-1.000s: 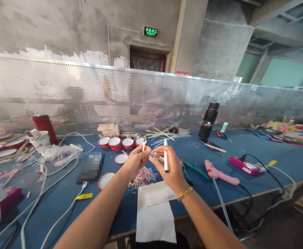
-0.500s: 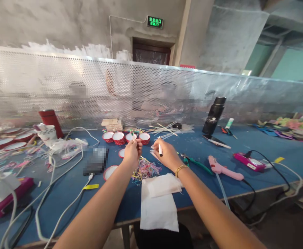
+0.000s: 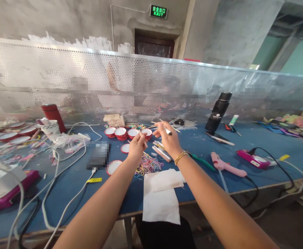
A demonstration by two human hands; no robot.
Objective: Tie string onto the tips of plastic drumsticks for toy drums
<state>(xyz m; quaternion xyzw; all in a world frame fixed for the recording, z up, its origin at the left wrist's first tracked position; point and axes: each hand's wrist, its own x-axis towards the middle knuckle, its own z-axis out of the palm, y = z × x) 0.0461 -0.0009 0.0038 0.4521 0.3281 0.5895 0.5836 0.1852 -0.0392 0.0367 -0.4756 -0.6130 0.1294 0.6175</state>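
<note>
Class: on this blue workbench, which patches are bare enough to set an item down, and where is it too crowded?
Bare blue table lies between the black flask and the pink glue gun, and beyond the magenta device. Crowded: around the rubber bands, red-rimmed cups and left-side cables.
</note>
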